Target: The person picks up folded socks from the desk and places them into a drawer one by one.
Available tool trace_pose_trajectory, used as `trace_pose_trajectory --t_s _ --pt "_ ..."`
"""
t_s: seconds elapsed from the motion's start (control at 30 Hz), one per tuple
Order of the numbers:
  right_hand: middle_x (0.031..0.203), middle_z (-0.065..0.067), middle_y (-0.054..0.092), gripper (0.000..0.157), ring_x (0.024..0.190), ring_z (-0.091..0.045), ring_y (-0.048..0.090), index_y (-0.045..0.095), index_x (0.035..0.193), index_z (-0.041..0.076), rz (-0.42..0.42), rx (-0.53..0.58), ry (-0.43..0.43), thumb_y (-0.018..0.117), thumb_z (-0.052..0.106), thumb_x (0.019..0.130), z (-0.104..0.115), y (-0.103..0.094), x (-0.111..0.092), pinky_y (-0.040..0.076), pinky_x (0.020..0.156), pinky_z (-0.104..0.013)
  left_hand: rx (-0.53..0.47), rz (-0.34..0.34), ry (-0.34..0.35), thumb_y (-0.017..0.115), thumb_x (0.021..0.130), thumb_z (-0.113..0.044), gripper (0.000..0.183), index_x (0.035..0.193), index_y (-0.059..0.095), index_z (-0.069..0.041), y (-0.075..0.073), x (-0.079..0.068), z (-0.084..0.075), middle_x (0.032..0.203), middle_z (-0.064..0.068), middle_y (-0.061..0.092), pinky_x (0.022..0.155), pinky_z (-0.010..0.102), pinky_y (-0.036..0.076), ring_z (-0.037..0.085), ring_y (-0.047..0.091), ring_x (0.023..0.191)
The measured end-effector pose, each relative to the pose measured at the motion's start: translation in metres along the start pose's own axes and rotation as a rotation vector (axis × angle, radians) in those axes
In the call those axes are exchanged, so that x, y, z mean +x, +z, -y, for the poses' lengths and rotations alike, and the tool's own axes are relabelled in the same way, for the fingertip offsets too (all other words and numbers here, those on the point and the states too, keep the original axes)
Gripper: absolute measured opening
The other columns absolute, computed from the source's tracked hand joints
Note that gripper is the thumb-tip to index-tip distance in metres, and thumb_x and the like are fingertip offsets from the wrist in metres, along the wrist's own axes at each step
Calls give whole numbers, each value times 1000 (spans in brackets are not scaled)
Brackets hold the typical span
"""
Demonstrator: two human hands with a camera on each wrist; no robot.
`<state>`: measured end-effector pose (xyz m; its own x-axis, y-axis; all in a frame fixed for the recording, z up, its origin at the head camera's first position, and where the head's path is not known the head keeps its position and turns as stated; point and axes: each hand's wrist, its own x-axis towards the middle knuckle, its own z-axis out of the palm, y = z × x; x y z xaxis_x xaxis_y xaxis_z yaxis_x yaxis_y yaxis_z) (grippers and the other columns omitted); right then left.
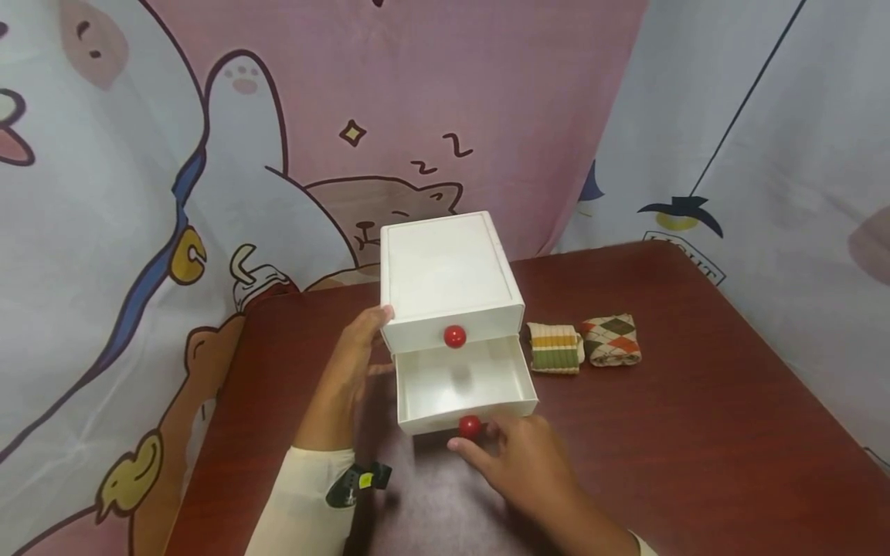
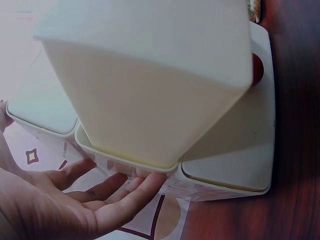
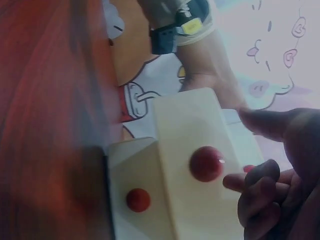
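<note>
In the head view, your left hand [image 1: 361, 340] rests against the white drawer cabinet [image 1: 445, 266] on the table [image 1: 695, 425], its middle drawer [image 1: 431, 424] pulled out. Your right hand [image 1: 531, 459] is at the drawer's red knob [image 1: 470, 426]. In the left wrist view, your relaxed, spread fingers [image 2: 140, 200] touch the cabinet's side, gripping nothing. In the right wrist view, thumb and loosely bent fingers stand apart, not pinching the knob.

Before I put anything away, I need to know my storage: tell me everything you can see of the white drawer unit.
The white drawer unit is boxy and plastic-looking, with a flat, rimmed top and three stacked drawers bearing round red knobs. The middle drawer is pulled well out; the top drawer and bottom drawer are shut. It stands upright on the reddish-brown table. The left hand touches its side; the right hand is at the middle drawer's knob, contact unclear.
</note>
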<state>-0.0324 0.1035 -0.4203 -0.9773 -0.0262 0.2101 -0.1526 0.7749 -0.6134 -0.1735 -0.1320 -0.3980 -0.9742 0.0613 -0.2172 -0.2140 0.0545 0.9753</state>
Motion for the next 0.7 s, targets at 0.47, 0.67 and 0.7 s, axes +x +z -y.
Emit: trace_pose_trajectory --t_s 0.47,0.67,0.7 --pt "53 11 53 17 52 9 39 74 81 12 -502 315 -283 89 3 83 -28 -24 20 36 46 -13 16 -6 -4 53 108 -46 61 156 52 -8 0 0 0 145 26 60 94 56 60 42 55 146" --pt "64 2 65 9 56 6 45 77 91 3 -573 301 -222 85 -1 87 -39 -33 31 38 49 -12 12 -6 -3 53 108 -46 61 155 52 -8 1 0 -1 145 26 60 97 60 59 42 55 145" --pt "67 0 65 10 58 6 45 77 94 1 -573 297 -199 84 0 88 -40 -34 32 38 50 -11 13 -4 -3 53 107 -47 61 155 52 -9 1 0 -1 144 26 60 98 60 59 41 56 145"
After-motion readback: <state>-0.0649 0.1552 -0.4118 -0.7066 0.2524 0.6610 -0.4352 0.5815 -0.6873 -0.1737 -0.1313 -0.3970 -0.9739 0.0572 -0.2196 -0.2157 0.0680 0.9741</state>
